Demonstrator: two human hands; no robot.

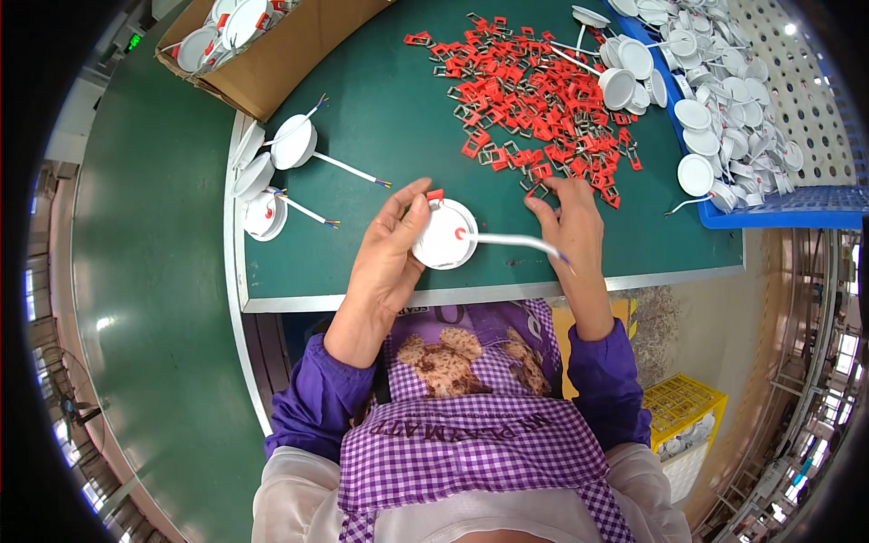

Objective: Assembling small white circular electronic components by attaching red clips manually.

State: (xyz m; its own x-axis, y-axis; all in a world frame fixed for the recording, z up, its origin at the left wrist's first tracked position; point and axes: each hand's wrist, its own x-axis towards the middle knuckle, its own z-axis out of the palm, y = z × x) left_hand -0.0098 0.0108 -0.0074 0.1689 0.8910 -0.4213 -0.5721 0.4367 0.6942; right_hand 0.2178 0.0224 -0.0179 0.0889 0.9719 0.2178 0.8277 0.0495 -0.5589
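My left hand (389, 237) is closed round the edge of a white round downlight housing (444, 246). One red clip (435, 195) sits on the housing's far rim, by my fingertips. From a red-ringed hole in the housing, a white cable (516, 240) runs right toward my right wrist, its bare wire ends loose. At the near edge of a heap of red spring clips with metal wire loops (534, 90), my right hand (577, 222) has thumb and forefinger pinched on a single spring clip (540, 189). The fingertips partly hide that clip.
Several white downlight housings with cables (294, 143) lie along the left edge of the green table (362, 109). A cardboard box (272, 68) of housings stands far left. A blue crate (787, 208) full of housings is at right, with loose housings (618, 88) beside it.
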